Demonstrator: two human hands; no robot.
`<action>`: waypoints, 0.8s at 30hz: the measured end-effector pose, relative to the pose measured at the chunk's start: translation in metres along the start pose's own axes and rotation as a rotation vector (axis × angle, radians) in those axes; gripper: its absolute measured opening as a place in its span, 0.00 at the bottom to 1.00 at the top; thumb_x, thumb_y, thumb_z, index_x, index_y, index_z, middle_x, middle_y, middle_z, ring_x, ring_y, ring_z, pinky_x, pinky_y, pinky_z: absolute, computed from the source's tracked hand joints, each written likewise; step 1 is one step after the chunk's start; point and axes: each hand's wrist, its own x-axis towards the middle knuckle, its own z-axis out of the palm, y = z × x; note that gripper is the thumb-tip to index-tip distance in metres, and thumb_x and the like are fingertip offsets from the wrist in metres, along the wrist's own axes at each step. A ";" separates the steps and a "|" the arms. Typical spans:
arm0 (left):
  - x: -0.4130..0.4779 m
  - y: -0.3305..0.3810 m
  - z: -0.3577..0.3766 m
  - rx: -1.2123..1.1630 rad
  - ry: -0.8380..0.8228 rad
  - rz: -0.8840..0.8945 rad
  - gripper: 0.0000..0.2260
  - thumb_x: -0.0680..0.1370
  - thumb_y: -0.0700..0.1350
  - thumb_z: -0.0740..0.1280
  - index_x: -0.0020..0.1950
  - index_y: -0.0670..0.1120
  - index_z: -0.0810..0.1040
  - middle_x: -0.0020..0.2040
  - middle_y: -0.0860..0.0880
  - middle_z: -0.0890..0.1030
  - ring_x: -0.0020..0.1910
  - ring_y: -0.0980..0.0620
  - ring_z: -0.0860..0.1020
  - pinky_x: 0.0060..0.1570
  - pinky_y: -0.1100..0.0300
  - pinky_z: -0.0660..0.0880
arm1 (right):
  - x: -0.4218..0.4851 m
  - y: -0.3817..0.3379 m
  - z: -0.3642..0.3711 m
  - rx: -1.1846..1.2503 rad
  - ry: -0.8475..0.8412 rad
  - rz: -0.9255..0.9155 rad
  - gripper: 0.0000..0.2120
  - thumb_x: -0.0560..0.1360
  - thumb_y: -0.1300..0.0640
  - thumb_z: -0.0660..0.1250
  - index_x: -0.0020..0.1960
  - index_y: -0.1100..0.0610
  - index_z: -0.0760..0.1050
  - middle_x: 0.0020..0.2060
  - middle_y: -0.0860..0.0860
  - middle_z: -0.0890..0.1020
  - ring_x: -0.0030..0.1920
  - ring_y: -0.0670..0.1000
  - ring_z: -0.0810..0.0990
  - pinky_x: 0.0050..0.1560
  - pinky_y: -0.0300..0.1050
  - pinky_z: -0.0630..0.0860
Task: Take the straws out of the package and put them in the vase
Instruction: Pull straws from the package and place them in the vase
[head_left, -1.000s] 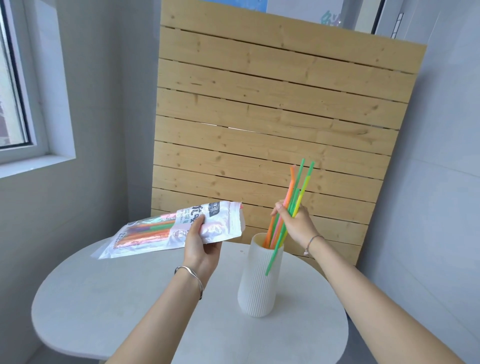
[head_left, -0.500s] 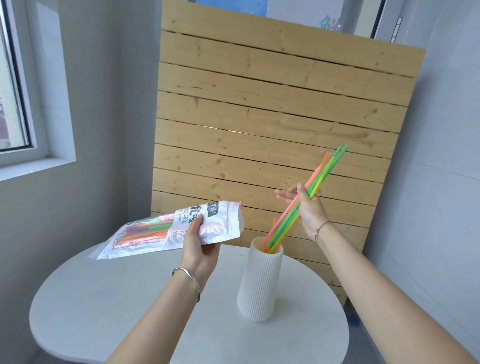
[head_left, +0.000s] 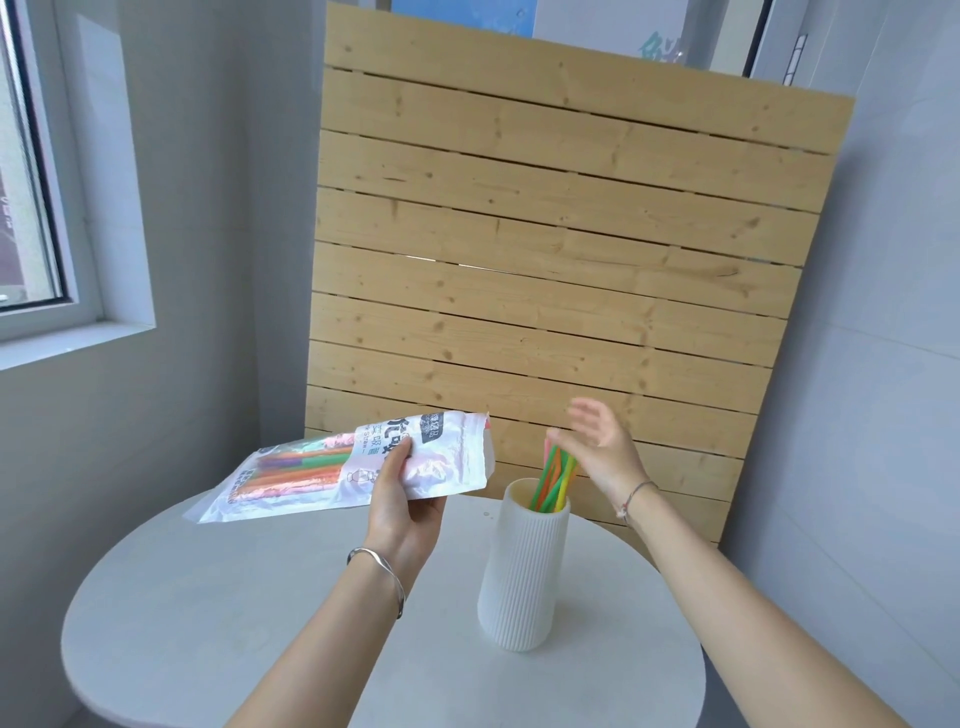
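Straws (head_left: 555, 475) stand in the vase (head_left: 522, 566) under the open right hand (head_left: 605, 449). Left hand (head_left: 402, 512) grips the package (head_left: 358, 465).

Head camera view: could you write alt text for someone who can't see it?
A person's open right hand hovers by green, yellow and orange straws standing in a ribbed white vase on a round white table. The left hand holds a straw package, more straws inside, before a wooden slat panel.
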 end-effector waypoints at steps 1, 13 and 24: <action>0.001 0.000 0.000 0.007 -0.005 0.004 0.04 0.77 0.42 0.67 0.50 0.44 0.79 0.40 0.48 0.87 0.37 0.53 0.85 0.49 0.57 0.80 | -0.002 -0.008 0.002 -0.003 0.113 -0.079 0.22 0.71 0.59 0.71 0.63 0.57 0.70 0.60 0.49 0.74 0.62 0.47 0.72 0.65 0.43 0.67; -0.015 0.017 0.017 0.705 -0.281 0.392 0.17 0.74 0.48 0.71 0.61 0.44 0.79 0.56 0.44 0.84 0.56 0.45 0.82 0.55 0.50 0.77 | -0.041 -0.048 0.086 1.055 0.047 0.436 0.19 0.76 0.40 0.58 0.56 0.52 0.77 0.50 0.53 0.85 0.49 0.53 0.84 0.48 0.49 0.81; -0.027 0.032 0.029 0.711 -0.297 0.463 0.16 0.67 0.51 0.76 0.54 0.54 0.83 0.53 0.50 0.86 0.53 0.49 0.84 0.52 0.53 0.80 | -0.052 -0.025 0.113 1.161 -0.001 0.400 0.23 0.80 0.49 0.51 0.61 0.65 0.74 0.58 0.64 0.79 0.54 0.59 0.78 0.54 0.51 0.73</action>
